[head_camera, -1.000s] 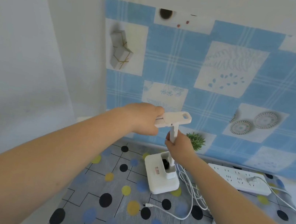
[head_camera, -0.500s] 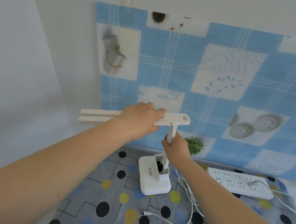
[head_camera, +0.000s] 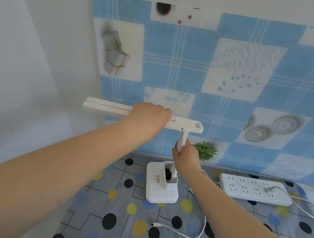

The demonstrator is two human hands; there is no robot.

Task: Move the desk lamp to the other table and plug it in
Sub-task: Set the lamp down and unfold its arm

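1. Lamp (head_camera: 163, 183) stands on the table (head_camera: 114, 225), base at frame centre, stem upright, head bar level and pointing to 9 o'clock.
2. Left hand (head_camera: 149, 115) wraps over the head bar near its hinge; right hand (head_camera: 186, 156) grips the stem just above the base.
3. Step, as I judge: lamp placed, head being set; plugging in not done.
4. Cable (head_camera: 193, 235) loops at 5 o'clock of the base, loose plug end (head_camera: 155, 224) lying on the cloth, connected to nothing.
5. Power strip (head_camera: 254, 189) at 3 o'clock of the base, one socket already taken.
6. Next probably: let go of the lamp, pick up the plug end, find its port. Where the cable's far end goes is hidden.
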